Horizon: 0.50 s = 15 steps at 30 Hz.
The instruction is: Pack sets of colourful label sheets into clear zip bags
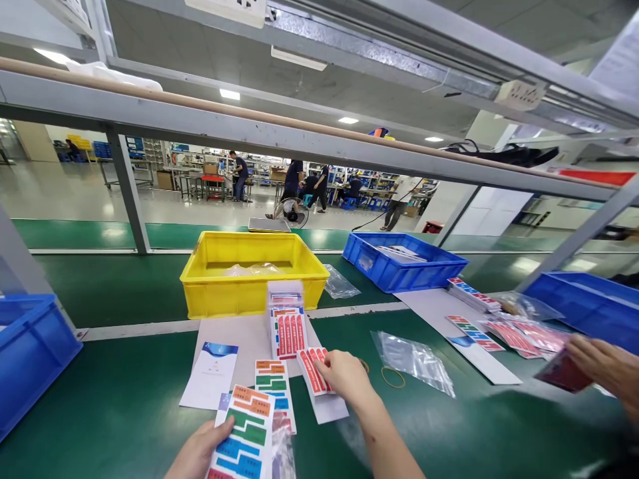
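My left hand (200, 447) grips a label sheet (244, 432) printed in orange, green, blue and red, along with a paper partly hidden behind it. My right hand (344, 376) has its fingers closed at the edge of a red and white label sheet (312, 372) on a small pile. Under that pile lies a white paper (329, 409). Another multicoloured label sheet (274, 384) rests between my hands, overlapped by a clear bag (283, 446). Behind them stands a stack of red label sheets (287, 332) in clear plastic. A white booklet (212, 372) with a blue top lies left.
A yellow bin (254, 296) and a blue bin (372, 269) stand at the back; another blue bin (34, 359) is at far left. Clear bags (414, 359) and a rubber band (393, 378) lie right. At far right, another person's hand (604, 366) holds a dark red packet.
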Each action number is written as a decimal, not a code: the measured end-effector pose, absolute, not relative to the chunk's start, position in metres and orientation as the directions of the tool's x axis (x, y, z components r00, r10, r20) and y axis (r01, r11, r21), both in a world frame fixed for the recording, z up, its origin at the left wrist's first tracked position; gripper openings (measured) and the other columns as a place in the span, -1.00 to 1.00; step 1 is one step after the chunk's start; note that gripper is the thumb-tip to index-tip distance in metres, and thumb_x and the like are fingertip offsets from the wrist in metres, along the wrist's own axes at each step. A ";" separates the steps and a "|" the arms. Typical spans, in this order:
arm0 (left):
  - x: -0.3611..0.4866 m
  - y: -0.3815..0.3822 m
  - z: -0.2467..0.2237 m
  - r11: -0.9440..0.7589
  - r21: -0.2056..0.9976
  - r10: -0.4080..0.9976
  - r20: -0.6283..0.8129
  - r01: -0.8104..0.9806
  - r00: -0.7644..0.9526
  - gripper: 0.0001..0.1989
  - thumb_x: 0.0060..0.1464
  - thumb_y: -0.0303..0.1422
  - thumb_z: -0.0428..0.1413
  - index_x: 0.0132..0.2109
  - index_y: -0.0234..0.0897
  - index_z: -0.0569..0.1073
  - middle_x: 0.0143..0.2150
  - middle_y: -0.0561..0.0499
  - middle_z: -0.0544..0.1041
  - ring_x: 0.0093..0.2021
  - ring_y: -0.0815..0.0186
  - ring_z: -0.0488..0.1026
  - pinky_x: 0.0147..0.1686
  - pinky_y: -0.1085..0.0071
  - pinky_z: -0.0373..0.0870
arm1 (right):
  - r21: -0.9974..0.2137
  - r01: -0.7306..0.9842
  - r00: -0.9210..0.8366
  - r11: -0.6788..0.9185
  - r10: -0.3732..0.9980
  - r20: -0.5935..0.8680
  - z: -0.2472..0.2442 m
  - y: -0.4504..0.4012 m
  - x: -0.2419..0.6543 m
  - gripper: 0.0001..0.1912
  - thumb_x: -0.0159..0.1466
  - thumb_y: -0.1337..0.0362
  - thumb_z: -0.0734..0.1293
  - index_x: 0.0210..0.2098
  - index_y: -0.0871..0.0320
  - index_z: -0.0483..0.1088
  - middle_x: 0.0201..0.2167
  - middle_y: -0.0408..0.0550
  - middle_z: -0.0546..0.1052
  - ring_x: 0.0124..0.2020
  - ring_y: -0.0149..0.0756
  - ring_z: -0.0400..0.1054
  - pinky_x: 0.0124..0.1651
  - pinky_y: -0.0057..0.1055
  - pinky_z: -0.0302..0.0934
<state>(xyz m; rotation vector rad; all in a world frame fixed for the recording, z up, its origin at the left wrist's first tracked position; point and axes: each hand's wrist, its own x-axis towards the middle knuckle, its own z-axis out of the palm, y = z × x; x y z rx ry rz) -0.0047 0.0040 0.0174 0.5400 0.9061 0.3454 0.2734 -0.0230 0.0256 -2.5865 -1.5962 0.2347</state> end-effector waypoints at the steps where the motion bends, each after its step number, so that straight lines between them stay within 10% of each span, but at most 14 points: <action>1: -0.004 0.004 0.018 0.817 0.574 0.505 -0.658 -0.062 0.559 -0.74 -0.08 -0.28 0.19 -0.33 -0.44 0.40 -0.43 -0.23 0.58 -0.36 0.06 0.54 -0.38 0.33 0.45 | -0.164 0.875 0.448 -0.455 0.890 -0.081 0.026 -0.025 0.276 -0.67 0.20 0.11 0.13 -0.48 0.16 0.38 -0.44 0.03 0.49 -0.38 -0.20 0.39 -0.40 -0.42 0.09; 7: -0.002 0.003 0.012 0.802 0.567 0.565 -0.620 -0.187 0.544 -0.60 -0.06 -0.32 0.18 -0.12 -0.51 0.32 -0.36 -0.27 0.57 -0.34 0.02 0.53 -0.30 0.20 0.45 | -0.327 0.764 0.557 -0.556 0.824 -0.102 0.018 -0.028 0.293 -0.33 -0.06 0.09 0.38 -0.03 0.32 0.23 -0.16 0.19 0.44 -0.15 -0.03 0.34 -0.25 -0.33 0.16; 11: -0.002 0.002 0.009 0.804 0.552 0.572 -0.612 -0.223 0.547 -0.54 -0.07 -0.32 0.19 -0.06 -0.54 0.31 -0.35 -0.27 0.57 -0.30 0.00 0.52 -0.29 0.17 0.44 | -0.425 0.740 0.564 -0.521 0.825 -0.029 0.024 -0.030 0.301 -0.62 0.21 0.28 0.11 -0.01 0.31 0.22 -0.25 0.12 0.48 -0.19 -0.17 0.36 -0.21 -0.36 0.16; 15: -0.002 0.002 0.004 0.782 0.542 0.609 -0.562 -0.308 0.559 -0.62 -0.08 -0.32 0.19 -0.15 -0.53 0.39 -0.33 -0.26 0.57 -0.28 0.02 0.52 -0.21 0.17 0.42 | -0.853 0.469 0.415 -0.229 0.910 -0.016 0.037 -0.034 0.276 -0.62 0.23 0.11 0.10 -0.10 0.23 0.26 -0.56 -0.11 0.43 -0.56 -0.36 0.32 -0.52 -0.48 0.15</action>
